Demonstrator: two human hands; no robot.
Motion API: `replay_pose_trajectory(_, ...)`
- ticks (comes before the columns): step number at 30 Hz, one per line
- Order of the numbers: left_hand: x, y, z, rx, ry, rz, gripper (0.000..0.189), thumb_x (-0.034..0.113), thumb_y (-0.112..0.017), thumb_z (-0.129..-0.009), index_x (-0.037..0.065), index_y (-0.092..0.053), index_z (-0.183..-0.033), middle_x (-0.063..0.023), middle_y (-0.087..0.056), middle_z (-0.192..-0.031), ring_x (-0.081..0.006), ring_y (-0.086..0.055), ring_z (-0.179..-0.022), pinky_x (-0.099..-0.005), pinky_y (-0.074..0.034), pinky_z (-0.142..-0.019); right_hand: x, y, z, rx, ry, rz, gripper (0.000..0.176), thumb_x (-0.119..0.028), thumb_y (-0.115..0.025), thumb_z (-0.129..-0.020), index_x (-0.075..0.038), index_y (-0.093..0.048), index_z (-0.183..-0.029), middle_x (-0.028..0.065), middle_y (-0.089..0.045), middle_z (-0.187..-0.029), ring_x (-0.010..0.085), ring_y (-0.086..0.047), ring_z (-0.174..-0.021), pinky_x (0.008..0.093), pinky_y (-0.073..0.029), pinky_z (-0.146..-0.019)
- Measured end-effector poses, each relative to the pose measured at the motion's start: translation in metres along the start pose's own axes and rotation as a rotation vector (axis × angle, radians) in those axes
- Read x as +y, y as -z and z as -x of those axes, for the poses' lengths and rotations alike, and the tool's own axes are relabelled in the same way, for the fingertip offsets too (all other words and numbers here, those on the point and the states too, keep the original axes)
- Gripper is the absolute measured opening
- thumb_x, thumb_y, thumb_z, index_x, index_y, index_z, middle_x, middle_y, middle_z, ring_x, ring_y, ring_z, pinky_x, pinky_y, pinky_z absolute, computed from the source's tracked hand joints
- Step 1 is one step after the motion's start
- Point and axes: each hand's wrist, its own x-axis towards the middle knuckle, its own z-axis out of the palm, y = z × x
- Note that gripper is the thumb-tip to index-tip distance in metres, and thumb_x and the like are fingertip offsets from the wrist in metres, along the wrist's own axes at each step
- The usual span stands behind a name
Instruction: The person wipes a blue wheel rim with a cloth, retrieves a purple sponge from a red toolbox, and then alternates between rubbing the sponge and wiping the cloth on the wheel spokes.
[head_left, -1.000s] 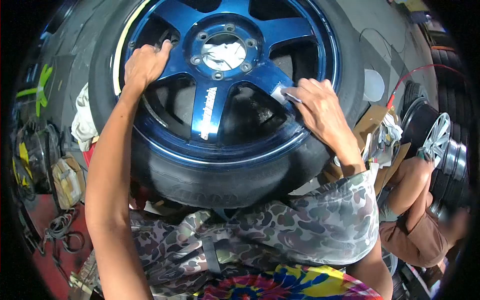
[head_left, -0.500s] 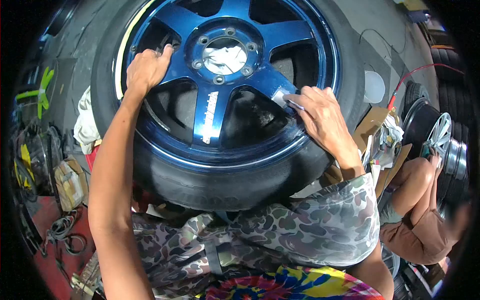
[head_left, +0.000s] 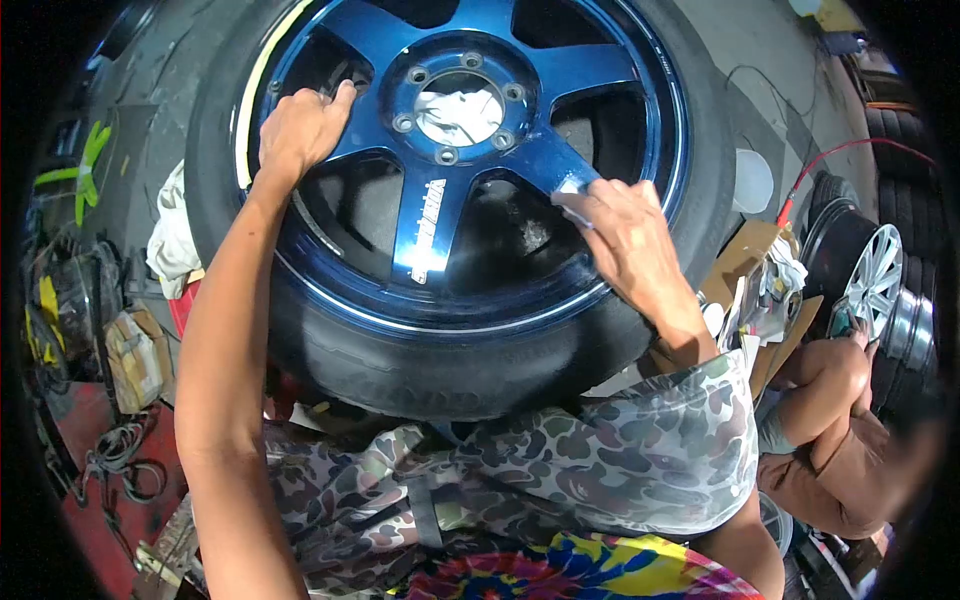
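A blue multi-spoke wheel rim with white lettering on one spoke lies face up inside a black tire. My left hand is curled over the edge of the upper-left spoke, its fingers hidden in the opening. Pressed to the lower-right spoke, my right hand pinches a thin, flat greyish piece whose exact kind I cannot make out. A pale scuffed patch shows on the spoke at that spot. Through the center hole, a white crumpled cloth is visible.
At right, a cardboard box holds crumpled scraps, near a round white lid-like disc and a red hose. Beyond, another person handles a silver wheel. Coiled cable and white cloth are at left.
My right hand has slid slightly up and left along the spoke with the flat piece. My left hand keeps its hold. The view has shifted a little.
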Motion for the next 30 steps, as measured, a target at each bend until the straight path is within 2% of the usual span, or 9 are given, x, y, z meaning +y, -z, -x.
replay_pose_trajectory(4,-0.004,-0.001,-0.002,-0.038,-0.015,-0.005,0.071,0.064,-0.047,-0.100,0.003,-0.081,-0.115,-0.0308,-0.074,-0.117,-0.0454,-0.070,-0.117,-0.0503,-0.052,-0.104,0.003,0.009,0.001,-0.055,-0.078,0.123,0.028,-0.006,-0.072,-0.090,-0.008,-0.073,-0.117,0.0073,-0.059,-0.091,0.0251,-0.059,-0.085,0.0395,-0.039,-0.080)
replay_pose_trajectory(8,0.001,0.004,0.003,-0.051,0.022,-0.012,0.071,0.064,-0.047,-0.100,0.003,-0.081,-0.115,-0.0304,-0.074,-0.117,-0.0454,-0.070,-0.117,-0.0504,-0.053,-0.104,0.000,0.001,-0.001,-0.009,0.023,0.022,0.029,-0.007,-0.071,-0.091,-0.008,-0.072,-0.120,0.0069,-0.058,-0.090,0.0245,-0.058,-0.084,0.0398,-0.038,-0.079)
replay_pose_trajectory(11,-0.003,-0.002,0.000,-0.032,0.012,-0.002,0.071,0.064,-0.048,-0.099,0.003,-0.081,-0.114,-0.0305,-0.074,-0.117,-0.0458,-0.070,-0.116,-0.0509,-0.053,-0.104,0.005,0.003,0.001,-0.017,-0.058,0.167,0.033,-0.005,-0.073,-0.087,-0.008,-0.073,-0.119,0.0066,-0.059,-0.091,0.0241,-0.060,-0.086,0.0391,-0.039,-0.079)
replay_pose_trajectory(14,0.000,0.002,0.002,-0.027,0.001,0.021,0.070,0.063,-0.048,-0.099,0.004,-0.081,-0.114,-0.0302,-0.074,-0.116,-0.0460,-0.071,-0.115,-0.0511,-0.053,-0.103,-0.004,-0.006,0.004,0.018,-0.005,0.012,0.033,-0.005,-0.073,-0.086,-0.008,-0.073,-0.119,0.0067,-0.058,-0.091,0.0247,-0.059,-0.085,0.0401,-0.039,-0.078)
replay_pose_trajectory(18,0.000,0.002,0.002,-0.021,0.004,0.014,0.070,0.063,-0.048,-0.098,0.004,-0.081,-0.114,-0.0305,-0.075,-0.115,-0.0461,-0.071,-0.114,-0.0511,-0.053,-0.103,0.002,0.002,-0.001,-0.001,-0.083,0.179,0.035,-0.004,-0.074,-0.084,-0.008,-0.073,-0.119,0.0069,-0.060,-0.091,0.0248,-0.061,-0.087,0.0402,-0.039,-0.078)
replay_pose_trajectory(22,0.000,0.000,0.002,-0.015,0.001,0.016,0.071,0.064,-0.048,-0.098,0.003,-0.081,-0.113,-0.0308,-0.075,-0.114,-0.0462,-0.071,-0.114,-0.0513,-0.053,-0.102,-0.002,-0.002,0.000,0.005,-0.008,0.035,0.034,-0.004,-0.074,-0.085,-0.009,-0.072,-0.118,0.0071,-0.059,-0.091,0.0252,-0.060,-0.085,0.0413,-0.038,-0.077)
replay_pose_trajectory(26,0.001,0.001,0.002,-0.003,-0.005,0.011,0.072,0.064,-0.048,-0.098,0.003,-0.081,-0.112,-0.0308,-0.075,-0.114,-0.0462,-0.071,-0.114,-0.0511,-0.053,-0.102,-0.002,0.000,-0.001,-0.014,-0.050,0.113,0.033,-0.003,-0.073,-0.086,-0.009,-0.072,-0.118,0.0073,-0.059,-0.091,0.0251,-0.061,-0.086,0.0403,-0.038,-0.078)
replay_pose_trajectory(28,0.001,0.001,0.002,-0.018,0.009,0.018,0.072,0.064,-0.048,-0.098,0.003,-0.081,-0.113,-0.0309,-0.074,-0.114,-0.0463,-0.071,-0.114,-0.0509,-0.053,-0.102,-0.003,-0.003,-0.001,0.009,-0.010,0.015,0.034,-0.003,-0.073,-0.087,-0.009,-0.072,-0.120,0.0074,-0.057,-0.090,0.0259,-0.059,-0.084,0.0408,-0.037,-0.078)
replay_pose_trajectory(30,0.000,0.001,0.002,-0.020,0.008,0.015,0.072,0.064,-0.048,-0.098,0.002,-0.081,-0.113,-0.0309,-0.075,-0.114,-0.0462,-0.071,-0.114,-0.0508,-0.053,-0.103,0.000,0.001,-0.003,-0.015,-0.058,0.117,0.035,-0.003,-0.073,-0.087,-0.009,-0.071,-0.122,0.0074,-0.059,-0.091,0.0259,-0.061,-0.085,0.0407,-0.038,-0.079)
